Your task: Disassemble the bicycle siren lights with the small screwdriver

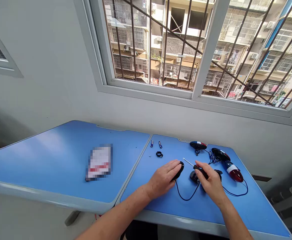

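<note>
My left hand [162, 176] is closed around a rounded black piece [181, 167], which shows past the fingertips. A thin black cable [185, 200] loops from it toward the right. My right hand [212, 183] grips a screwdriver [189, 163] by its dark handle, its metal shaft pointing up and left toward the black piece, with the tip apart from it. Beneath and beside the right hand lies another black part [193, 176], mostly covered by the fingers. A small black ring clamp [159, 154] lies beyond my left hand.
Two batteries [160, 144] lie toward the back of the blue table [141, 190]. At the right sit a glossy black oval device [198, 145], another like it [220, 154], and a red-white-blue one [234, 171] with a cable. A blurred packet [99, 161] lies left of the table seam.
</note>
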Tool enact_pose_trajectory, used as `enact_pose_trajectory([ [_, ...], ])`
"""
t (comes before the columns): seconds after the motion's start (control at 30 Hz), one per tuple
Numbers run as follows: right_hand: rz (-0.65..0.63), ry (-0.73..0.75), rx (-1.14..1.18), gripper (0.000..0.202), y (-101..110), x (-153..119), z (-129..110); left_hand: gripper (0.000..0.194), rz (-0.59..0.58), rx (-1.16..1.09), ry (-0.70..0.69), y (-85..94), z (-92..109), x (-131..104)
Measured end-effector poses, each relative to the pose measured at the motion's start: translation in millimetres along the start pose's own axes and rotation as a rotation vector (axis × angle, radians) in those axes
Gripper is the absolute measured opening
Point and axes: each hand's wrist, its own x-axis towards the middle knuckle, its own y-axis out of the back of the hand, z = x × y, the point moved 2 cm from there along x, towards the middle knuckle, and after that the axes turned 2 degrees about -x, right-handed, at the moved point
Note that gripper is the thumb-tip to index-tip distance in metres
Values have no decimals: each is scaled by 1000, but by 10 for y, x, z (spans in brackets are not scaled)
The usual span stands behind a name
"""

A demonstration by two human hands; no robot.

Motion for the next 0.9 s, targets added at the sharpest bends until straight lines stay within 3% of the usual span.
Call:
enact_pose_trajectory([
  [0.33,-143,-70,-28,29,7,-66,40,57,-2,55,14,-46,-67,-84],
  [0.6,-272,-265,-9,38,20,-44,-1,56,-34,86,11,-15,-42,-74],
  [0.9,-223,-200,-48,33,35,-62,-7,57,-27,88,0,-3,-23,-70],
])
